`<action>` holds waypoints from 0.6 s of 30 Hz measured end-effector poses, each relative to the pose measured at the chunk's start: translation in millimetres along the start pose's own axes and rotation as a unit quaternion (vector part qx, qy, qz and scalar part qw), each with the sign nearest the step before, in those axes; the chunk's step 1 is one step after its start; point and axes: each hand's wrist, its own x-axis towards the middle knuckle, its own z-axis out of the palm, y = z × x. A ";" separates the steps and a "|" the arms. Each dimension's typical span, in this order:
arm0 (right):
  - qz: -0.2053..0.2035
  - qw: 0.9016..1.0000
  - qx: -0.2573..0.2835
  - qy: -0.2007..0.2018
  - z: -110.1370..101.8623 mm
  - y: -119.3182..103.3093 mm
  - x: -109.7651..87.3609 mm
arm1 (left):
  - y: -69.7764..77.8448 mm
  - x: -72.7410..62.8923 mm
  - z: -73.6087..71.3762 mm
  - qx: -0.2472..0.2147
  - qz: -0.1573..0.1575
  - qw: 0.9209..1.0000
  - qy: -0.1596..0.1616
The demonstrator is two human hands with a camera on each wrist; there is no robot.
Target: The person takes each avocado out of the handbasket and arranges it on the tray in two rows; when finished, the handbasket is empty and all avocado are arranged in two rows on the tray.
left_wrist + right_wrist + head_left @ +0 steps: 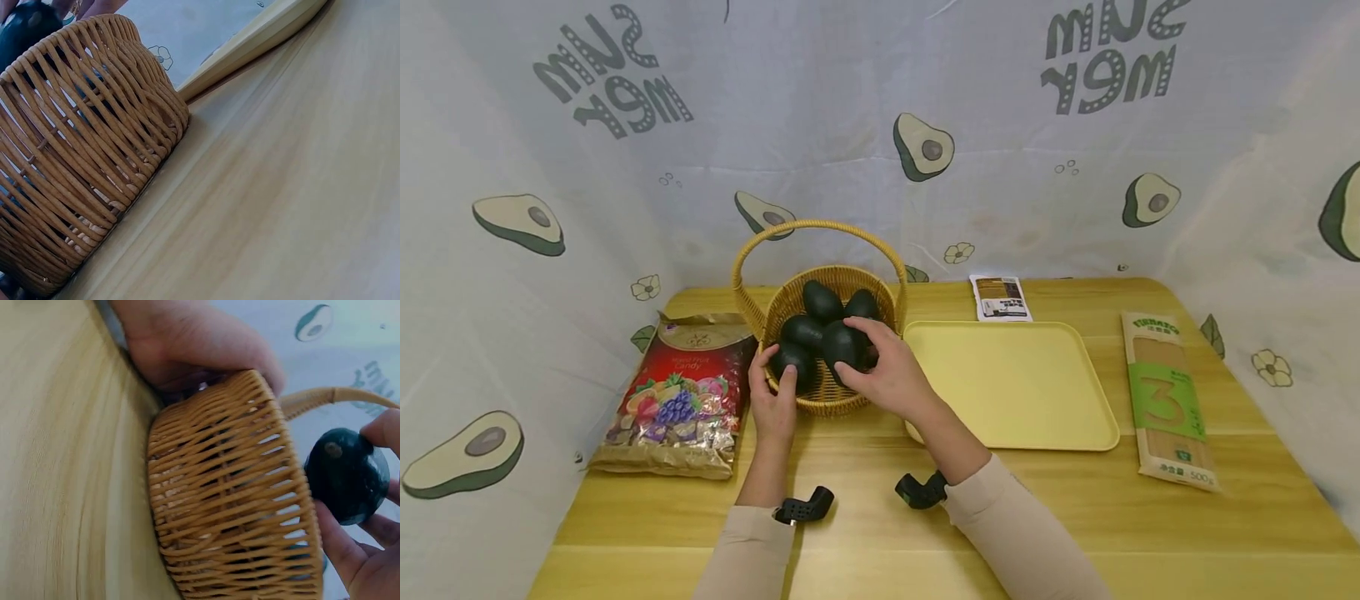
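A wicker basket (831,407) with a tall arched handle stands on the table, with several dark green avocados (822,301) inside. My left hand (773,410) grips the basket's left side at the rim, its thumb beside the front-left avocado (793,365). In the right wrist view, that left hand (194,340) lies against the wicker wall. With thumb and fingers, my right hand (891,372) holds one avocado (842,343) above the front right of the basket. The right wrist view has this held avocado (347,475) just over the rim, with its stem end showing.
Left of the basket lies a red-and-gold candy bag (681,396). A yellow tray (1011,383) sits to the right, with a small packet (1001,298) behind it. Farther right is a noodle pack (1168,400). A printed curtain (850,100) hangs behind the table.
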 end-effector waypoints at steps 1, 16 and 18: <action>-0.002 1.000 0.010 0.005 -2.7 -0.1 -2.2 | 0.1 0.1 0.0 0.001 -0.001 1.000 0.000; 0.018 0.999 0.038 0.020 -47.3 11.2 -32.8 | -3.2 1.7 -0.7 -0.004 -0.004 1.000 -0.001; 0.025 0.999 0.041 0.018 -54.7 14.1 -37.4 | -2.8 1.5 -1.0 -0.003 -0.008 1.000 -0.002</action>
